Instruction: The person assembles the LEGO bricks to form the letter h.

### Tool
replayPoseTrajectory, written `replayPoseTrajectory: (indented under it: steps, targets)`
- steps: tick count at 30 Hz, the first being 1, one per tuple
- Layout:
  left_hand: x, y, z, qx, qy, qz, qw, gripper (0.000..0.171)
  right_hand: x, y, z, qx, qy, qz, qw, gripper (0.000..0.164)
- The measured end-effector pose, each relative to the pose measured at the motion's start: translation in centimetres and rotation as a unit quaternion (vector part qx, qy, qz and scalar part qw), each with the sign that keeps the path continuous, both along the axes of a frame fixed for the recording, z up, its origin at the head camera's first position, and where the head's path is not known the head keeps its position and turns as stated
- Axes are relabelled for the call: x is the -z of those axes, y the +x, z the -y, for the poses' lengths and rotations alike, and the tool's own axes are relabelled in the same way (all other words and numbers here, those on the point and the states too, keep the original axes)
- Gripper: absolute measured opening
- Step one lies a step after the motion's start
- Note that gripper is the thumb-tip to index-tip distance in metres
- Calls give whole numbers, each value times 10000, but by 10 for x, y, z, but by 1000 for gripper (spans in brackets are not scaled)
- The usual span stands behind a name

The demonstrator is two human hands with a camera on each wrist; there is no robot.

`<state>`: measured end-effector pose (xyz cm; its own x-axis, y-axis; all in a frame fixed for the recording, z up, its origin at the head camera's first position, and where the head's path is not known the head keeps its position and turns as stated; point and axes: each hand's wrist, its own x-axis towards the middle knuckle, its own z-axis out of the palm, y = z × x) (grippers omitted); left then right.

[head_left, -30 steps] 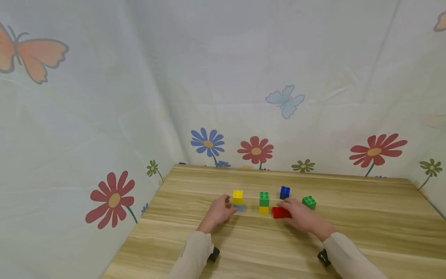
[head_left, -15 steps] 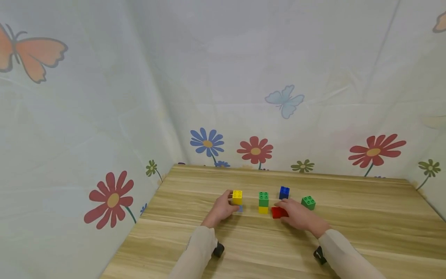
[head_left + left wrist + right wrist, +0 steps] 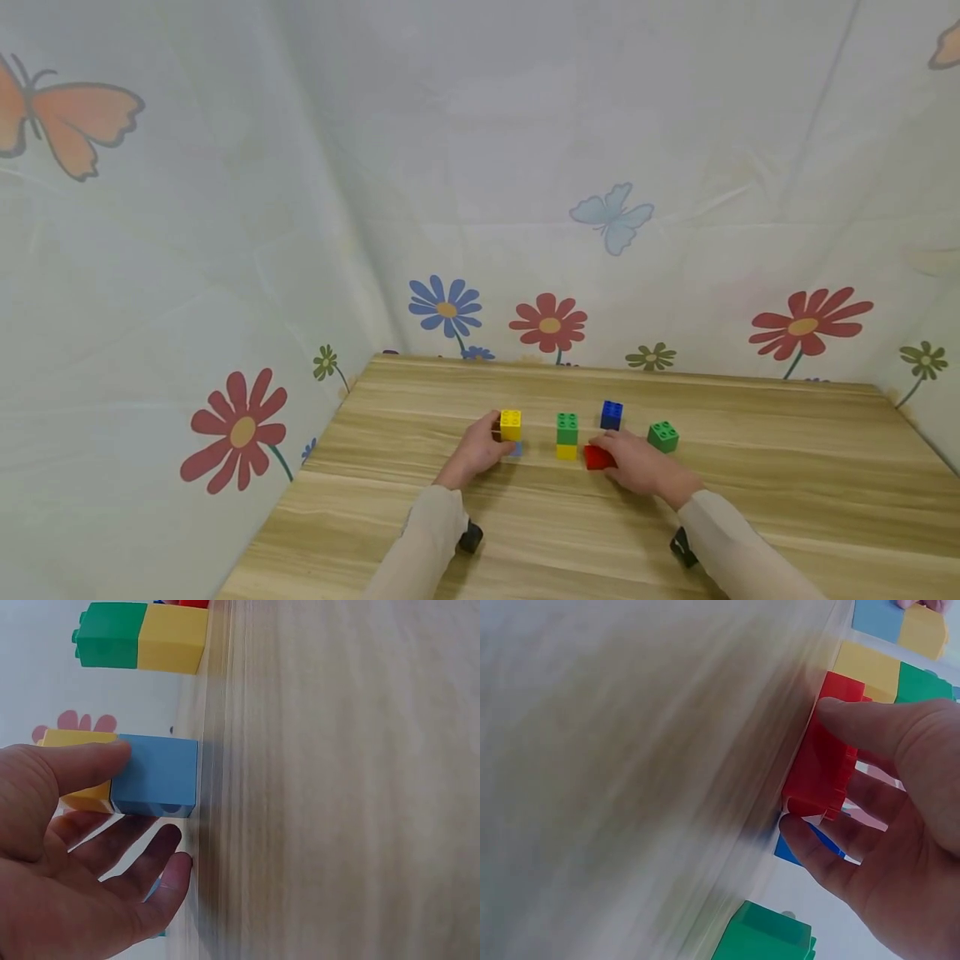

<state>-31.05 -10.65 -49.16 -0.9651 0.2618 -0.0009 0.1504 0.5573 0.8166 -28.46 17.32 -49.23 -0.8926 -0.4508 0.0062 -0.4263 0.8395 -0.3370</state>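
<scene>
My left hand holds a two-brick stack, a yellow brick on top of a light blue brick. In the left wrist view the thumb lies on the near face across the seam, while the fingers reach behind. A red brick, longer than the others, is pinched by my right hand, thumb on its near side and fingertips on its end and far side. Between the hands stands another stack, a green brick on a yellow brick.
Behind the right hand sits a dark blue brick. A loose green brick lies to its right. All rest on a wood-grain table, bounded at the back and left by a flower-and-butterfly curtain.
My left hand has moved right onto the yellow and light blue stack and taken hold of it. The right hand has slid slightly left, covering more of the red brick.
</scene>
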Motion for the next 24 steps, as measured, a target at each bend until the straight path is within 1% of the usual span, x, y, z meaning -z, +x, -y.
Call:
replayPoseTrajectory:
  steps: [4, 7, 10, 17, 24]
  targets:
    - [0, 0, 0, -51, -47, 32, 10000, 45, 1, -1, 1, 4, 52, -21, 10000, 41]
    - [1, 1, 1, -104, -88, 73, 9999, 42, 1, -1, 2, -53, 60, -48, 10000, 40]
    - [1, 2, 1, -90, -95, 84, 9999, 38, 1, 0, 2, -122, 63, -98, 9999, 39]
    - [-3, 5, 3, 95, -47, 171, 9998, 33, 1, 2, 0, -169, 178, -190, 9995, 37]
    - [-4, 10, 5, 294, -227, -9, 9993, 29, -5, 8, -1, -265, 129, -182, 9994, 36]
